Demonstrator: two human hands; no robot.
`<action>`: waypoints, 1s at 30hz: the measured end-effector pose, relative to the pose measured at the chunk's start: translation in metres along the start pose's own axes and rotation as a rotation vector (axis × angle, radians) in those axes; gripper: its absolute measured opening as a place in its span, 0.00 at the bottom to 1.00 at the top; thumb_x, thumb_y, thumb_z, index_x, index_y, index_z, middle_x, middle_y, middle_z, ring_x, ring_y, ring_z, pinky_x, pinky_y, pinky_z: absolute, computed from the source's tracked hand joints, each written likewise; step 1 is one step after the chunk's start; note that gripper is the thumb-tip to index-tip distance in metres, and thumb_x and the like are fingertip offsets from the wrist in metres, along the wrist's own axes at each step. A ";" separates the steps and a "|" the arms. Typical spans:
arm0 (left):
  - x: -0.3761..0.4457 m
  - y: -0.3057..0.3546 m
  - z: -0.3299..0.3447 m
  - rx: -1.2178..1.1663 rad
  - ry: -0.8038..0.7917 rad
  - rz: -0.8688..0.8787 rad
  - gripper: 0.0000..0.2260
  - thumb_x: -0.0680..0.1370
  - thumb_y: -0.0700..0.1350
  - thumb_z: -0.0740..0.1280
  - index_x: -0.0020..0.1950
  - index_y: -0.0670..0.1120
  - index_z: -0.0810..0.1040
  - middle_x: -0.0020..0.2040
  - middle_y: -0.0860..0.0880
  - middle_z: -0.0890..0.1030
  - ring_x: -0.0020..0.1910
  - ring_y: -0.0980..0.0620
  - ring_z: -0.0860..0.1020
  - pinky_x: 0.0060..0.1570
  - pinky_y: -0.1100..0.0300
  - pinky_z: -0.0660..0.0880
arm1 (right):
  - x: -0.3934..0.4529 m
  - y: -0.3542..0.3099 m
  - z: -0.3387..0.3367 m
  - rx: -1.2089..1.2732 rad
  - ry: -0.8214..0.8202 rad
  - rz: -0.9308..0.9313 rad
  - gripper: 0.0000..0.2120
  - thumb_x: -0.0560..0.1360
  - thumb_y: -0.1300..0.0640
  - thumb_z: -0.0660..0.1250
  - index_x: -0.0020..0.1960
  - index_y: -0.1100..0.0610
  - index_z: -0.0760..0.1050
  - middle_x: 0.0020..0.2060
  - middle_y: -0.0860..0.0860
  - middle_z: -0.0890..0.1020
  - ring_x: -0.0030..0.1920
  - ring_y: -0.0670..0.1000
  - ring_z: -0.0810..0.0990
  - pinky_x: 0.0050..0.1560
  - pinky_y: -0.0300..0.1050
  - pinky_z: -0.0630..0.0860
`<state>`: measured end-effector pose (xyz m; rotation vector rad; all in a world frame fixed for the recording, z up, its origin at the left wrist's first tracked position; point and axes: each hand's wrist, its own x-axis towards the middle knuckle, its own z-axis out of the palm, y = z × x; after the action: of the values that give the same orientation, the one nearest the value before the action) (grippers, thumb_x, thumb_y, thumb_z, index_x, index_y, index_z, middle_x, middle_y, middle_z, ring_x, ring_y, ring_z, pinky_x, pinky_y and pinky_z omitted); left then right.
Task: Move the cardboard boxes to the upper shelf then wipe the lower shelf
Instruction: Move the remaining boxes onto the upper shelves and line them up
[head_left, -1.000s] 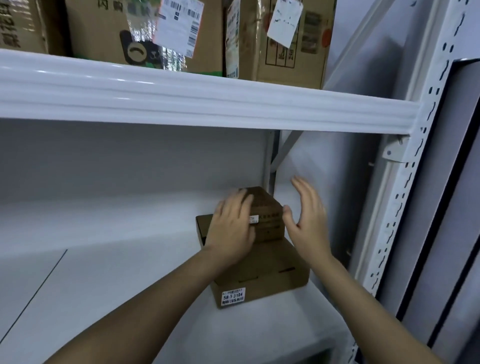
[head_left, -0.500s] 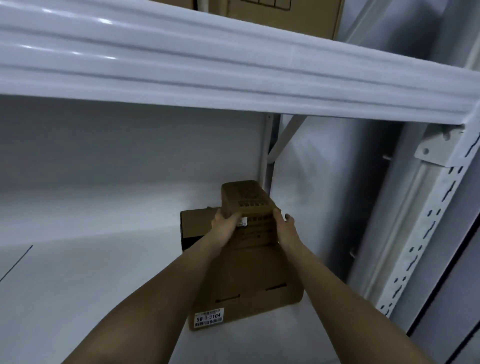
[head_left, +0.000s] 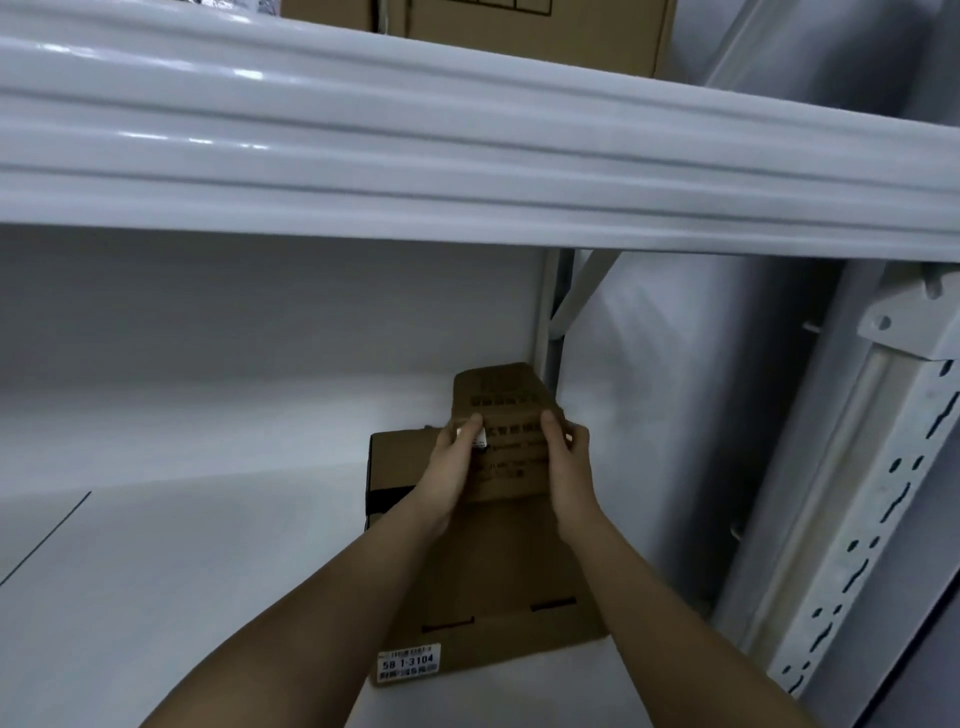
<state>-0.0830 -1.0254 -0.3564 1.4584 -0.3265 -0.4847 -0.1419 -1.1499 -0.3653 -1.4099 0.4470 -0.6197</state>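
Note:
A small brown cardboard box (head_left: 506, 410) with dark print sits on top of a larger flat cardboard box (head_left: 498, 582) on the white lower shelf (head_left: 182, 597), near its right end. My left hand (head_left: 453, 467) grips the small box's left side and my right hand (head_left: 567, 462) grips its right side. The large box carries a white barcode label on its front left corner. The thick white front beam of the upper shelf (head_left: 467, 171) runs across the top of the view.
More cardboard boxes (head_left: 519, 23) stand on the upper shelf, mostly cut off. A white perforated upright post (head_left: 852, 545) stands at the right. A diagonal brace (head_left: 576, 296) and the white back wall lie behind the boxes.
My right hand, open beside the small box a second ago, has closed on its right side. Both hands now hold the box, and my view has dropped closer under the upper shelf.

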 end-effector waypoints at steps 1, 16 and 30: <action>-0.003 0.001 -0.001 -0.027 0.021 0.019 0.28 0.76 0.64 0.59 0.72 0.53 0.62 0.61 0.51 0.75 0.54 0.55 0.76 0.49 0.59 0.76 | -0.003 -0.005 0.001 0.024 -0.010 -0.014 0.20 0.76 0.38 0.61 0.61 0.50 0.65 0.54 0.51 0.78 0.53 0.50 0.79 0.52 0.47 0.77; -0.091 0.023 -0.069 -0.213 0.135 0.095 0.25 0.76 0.66 0.55 0.66 0.53 0.70 0.57 0.47 0.80 0.50 0.51 0.82 0.34 0.60 0.80 | -0.109 -0.040 0.053 0.007 -0.093 -0.143 0.23 0.74 0.35 0.59 0.58 0.51 0.67 0.60 0.56 0.74 0.58 0.53 0.75 0.62 0.57 0.73; -0.242 0.072 -0.178 0.168 -0.099 0.399 0.21 0.76 0.65 0.59 0.68 0.63 0.68 0.63 0.54 0.75 0.61 0.54 0.76 0.54 0.58 0.77 | -0.269 -0.073 0.125 -0.108 -0.008 -0.382 0.31 0.66 0.32 0.64 0.66 0.39 0.68 0.49 0.34 0.80 0.48 0.34 0.80 0.35 0.25 0.74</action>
<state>-0.1952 -0.7467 -0.2833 1.4859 -0.7345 -0.2091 -0.2789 -0.8857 -0.2969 -1.6155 0.2053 -0.9079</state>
